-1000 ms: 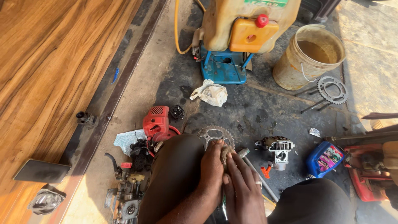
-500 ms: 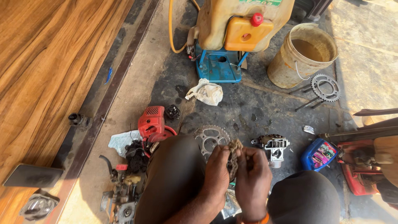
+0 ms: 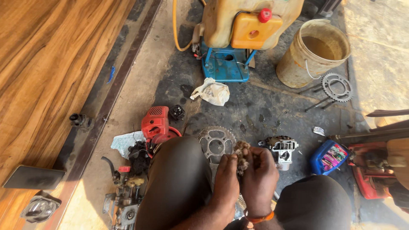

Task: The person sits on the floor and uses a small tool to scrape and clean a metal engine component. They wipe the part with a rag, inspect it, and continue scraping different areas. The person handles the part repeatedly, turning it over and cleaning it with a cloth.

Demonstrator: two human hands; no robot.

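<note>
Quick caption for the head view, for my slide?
Both hands, left and right, grip a dirty rag wad above a sprocket on the oily floor.

rag [image 3: 242, 156]: frayed, grimy cloth, matt
sprocket [image 3: 216, 142]: dull grey metal, toothed
engine part [image 3: 282, 149]: cast metal, faint sheen
bucket [image 3: 298, 68]: stained matt plastic
floor [image 3: 264, 110]: rough concrete, dark oily patches
panel [image 3: 47, 59]: smooth glossy wood grain

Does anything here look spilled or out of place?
Yes: dark oily stains spread over the floor, with a crumpled rag lying loose. Two sprockets lie apart, one by the hands, another near the bucket.
</note>
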